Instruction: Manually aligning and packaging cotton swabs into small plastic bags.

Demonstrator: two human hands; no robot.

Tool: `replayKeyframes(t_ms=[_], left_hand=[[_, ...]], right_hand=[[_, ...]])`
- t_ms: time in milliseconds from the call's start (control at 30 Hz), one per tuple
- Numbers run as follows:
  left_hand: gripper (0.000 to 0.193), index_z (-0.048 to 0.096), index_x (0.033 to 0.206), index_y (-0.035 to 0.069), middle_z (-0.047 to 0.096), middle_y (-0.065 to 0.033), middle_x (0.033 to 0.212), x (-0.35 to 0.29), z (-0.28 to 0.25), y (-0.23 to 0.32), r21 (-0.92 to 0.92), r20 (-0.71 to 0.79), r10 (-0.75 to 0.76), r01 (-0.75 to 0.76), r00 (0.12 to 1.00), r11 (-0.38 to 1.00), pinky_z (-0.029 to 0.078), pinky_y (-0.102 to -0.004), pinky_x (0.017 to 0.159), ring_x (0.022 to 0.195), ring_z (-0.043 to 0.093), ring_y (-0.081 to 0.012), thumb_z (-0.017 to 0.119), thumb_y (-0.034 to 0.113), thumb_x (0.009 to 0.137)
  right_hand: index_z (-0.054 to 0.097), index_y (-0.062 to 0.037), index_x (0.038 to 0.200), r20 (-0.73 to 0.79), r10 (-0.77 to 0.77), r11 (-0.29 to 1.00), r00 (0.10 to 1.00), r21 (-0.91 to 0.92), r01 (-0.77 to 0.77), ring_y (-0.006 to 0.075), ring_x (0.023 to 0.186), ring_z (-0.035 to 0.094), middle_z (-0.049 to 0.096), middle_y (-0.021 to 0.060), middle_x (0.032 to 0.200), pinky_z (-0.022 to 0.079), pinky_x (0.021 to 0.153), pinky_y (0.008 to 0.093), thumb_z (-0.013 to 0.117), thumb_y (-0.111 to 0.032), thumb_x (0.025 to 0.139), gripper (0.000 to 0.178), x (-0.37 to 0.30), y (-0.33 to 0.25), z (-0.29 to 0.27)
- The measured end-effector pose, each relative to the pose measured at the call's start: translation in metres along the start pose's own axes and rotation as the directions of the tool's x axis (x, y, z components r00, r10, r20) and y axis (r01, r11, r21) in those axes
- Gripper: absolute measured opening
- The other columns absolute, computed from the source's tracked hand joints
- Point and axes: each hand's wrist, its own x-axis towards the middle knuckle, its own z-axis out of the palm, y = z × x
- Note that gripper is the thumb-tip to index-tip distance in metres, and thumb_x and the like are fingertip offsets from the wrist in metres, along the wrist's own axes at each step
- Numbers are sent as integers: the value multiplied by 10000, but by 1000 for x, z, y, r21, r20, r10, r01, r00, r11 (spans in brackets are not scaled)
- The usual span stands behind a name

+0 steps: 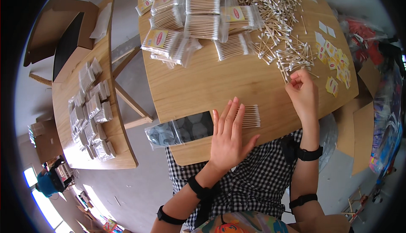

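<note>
We see the left hand (228, 136) laid out flat, its fingers straight and slightly spread, beside and partly over a neat row of cotton swabs (252, 116) near the front edge of the wooden table (203, 83). The right hand (305, 95) hovers at the near fringe of the loose swab pile (275, 11), its fingers curled toward the thumb; we cannot tell whether they pinch a swab. To its right we find small yellow-and-white cards (338, 61). Filled swab bags (203, 26) crowd the table's far left, and clear plastic packaging (161, 135) lies left of the left hand.
</note>
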Motion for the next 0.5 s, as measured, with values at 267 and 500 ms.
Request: replayKeyframes(t_ms=[267, 500], left_hand=[[848, 328, 1517, -20, 336, -258, 1587, -1, -3, -2, -115, -30, -26, 22, 999, 993, 166, -663, 1187, 1454, 355, -439, 782, 177, 829], [787, 304, 1526, -30, 333, -279, 1579, -1, -2, -5, -175, -64, -36, 25, 997, 984, 155, -651, 1192, 1455, 352, -442, 729, 136, 885]], right_hand=[[673, -42, 945, 33, 30, 999, 999, 40, -31, 124, 699, 602, 663, 44, 791, 483, 654, 267, 680, -5, 807, 143, -26, -5, -27], [665, -28, 940, 124, -194, 959, 973, 232, 162, 151, 747, 616, 669, 77, 851, 458, 645, 260, 680, 22, 877, 82, -41, -35, 0]])
